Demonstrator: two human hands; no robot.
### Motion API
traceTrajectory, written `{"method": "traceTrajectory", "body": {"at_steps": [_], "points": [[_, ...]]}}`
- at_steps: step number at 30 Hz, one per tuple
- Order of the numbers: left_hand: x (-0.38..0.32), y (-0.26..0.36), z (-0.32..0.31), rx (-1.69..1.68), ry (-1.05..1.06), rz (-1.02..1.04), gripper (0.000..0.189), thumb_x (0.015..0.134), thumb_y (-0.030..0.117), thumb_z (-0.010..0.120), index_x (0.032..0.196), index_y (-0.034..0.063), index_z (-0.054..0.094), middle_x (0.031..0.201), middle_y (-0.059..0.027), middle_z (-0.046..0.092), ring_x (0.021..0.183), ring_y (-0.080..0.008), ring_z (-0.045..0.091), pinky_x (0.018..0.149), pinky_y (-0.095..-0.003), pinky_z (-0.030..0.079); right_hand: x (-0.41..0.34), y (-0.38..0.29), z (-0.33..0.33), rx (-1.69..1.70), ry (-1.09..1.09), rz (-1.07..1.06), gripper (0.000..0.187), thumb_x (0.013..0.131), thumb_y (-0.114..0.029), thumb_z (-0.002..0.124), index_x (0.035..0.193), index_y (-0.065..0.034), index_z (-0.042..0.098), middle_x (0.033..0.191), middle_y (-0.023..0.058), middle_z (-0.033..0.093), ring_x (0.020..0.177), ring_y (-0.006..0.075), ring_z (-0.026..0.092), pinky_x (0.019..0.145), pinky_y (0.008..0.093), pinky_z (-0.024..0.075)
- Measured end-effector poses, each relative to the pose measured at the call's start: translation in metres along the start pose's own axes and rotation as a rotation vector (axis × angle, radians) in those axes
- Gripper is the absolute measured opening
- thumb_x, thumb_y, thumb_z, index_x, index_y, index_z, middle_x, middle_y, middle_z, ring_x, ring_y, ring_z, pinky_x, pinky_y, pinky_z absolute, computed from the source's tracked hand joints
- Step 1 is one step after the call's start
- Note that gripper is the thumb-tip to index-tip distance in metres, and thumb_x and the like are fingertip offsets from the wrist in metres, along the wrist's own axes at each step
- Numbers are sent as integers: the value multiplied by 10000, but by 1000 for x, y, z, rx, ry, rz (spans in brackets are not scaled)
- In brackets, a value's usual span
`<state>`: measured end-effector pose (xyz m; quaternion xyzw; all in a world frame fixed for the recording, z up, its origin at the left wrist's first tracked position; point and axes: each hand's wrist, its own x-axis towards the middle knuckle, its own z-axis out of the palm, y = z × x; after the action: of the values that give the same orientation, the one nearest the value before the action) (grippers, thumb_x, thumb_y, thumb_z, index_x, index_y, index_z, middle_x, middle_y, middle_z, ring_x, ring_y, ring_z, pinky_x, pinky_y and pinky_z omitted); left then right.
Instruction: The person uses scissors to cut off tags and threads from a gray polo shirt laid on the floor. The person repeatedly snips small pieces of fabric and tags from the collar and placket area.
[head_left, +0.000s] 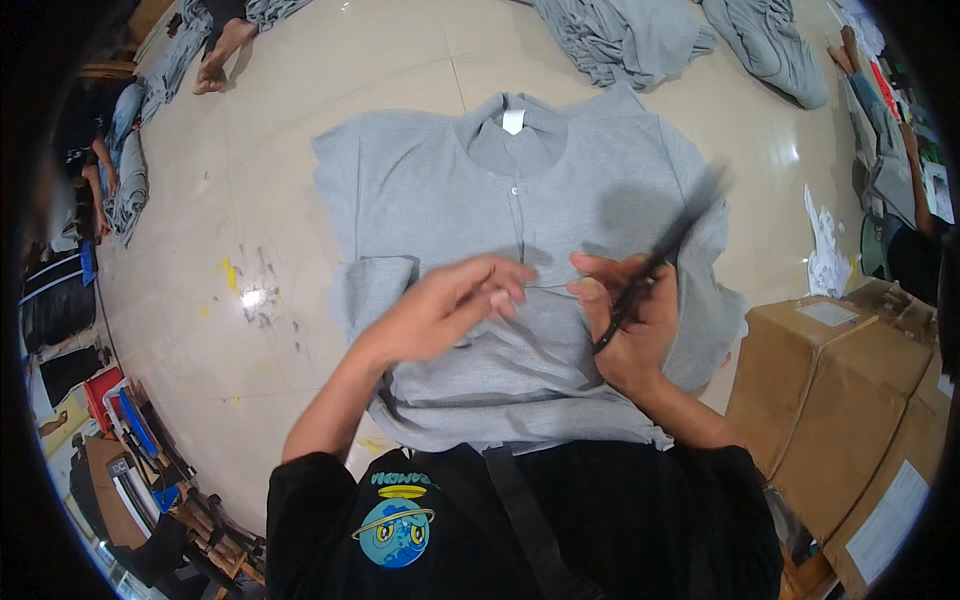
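Observation:
A grey short-sleeved shirt (442, 195) lies spread before me, its collar away from me. A white label shows inside the neck, and a button sits on the front placket. My left hand (457, 307) is over the middle of the shirt, fingers loosely bent and apart, with nothing visible in it. Held in my right hand (630, 315) is a slim dark hand tool (675, 225), blurred by motion; it may be scissors. Its far end points up and right over the sleeve. My right thumb and index finger are close together; whether thread is between them cannot be seen.
Cardboard boxes (832, 375) stand close on my right. Heaps of grey cloth (622, 37) lie beyond the shirt on the tiled floor (217, 315). White scraps (825, 247) lie to the right. Other people sit at the left, right and far edges. Assorted goods (135, 450) line the left.

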<state>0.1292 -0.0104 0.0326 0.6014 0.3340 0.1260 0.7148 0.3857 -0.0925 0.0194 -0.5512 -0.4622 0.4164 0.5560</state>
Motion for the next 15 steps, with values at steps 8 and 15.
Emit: {"method": "traceTrajectory", "body": {"at_steps": [8,15], "points": [[62,-44,4,764,150,222,337,962,297,880,1229,99,826,1072,-78,725,1075,-311,703,965,-468,559,-15,-25,-15,90,163,72,382,1099,-1,748,1330,-34,445,1177,256,801,1023,236,821,869,340,687],[57,-62,26,772,305,237,138,990,246,853,1032,114,860,1033,-39,733,1028,-281,696,928,-417,511,-6,-27,-25,72,182,129,388,1085,6,768,1345,-21,482,1063,196,822,920,194,805,786,296,648]]}}
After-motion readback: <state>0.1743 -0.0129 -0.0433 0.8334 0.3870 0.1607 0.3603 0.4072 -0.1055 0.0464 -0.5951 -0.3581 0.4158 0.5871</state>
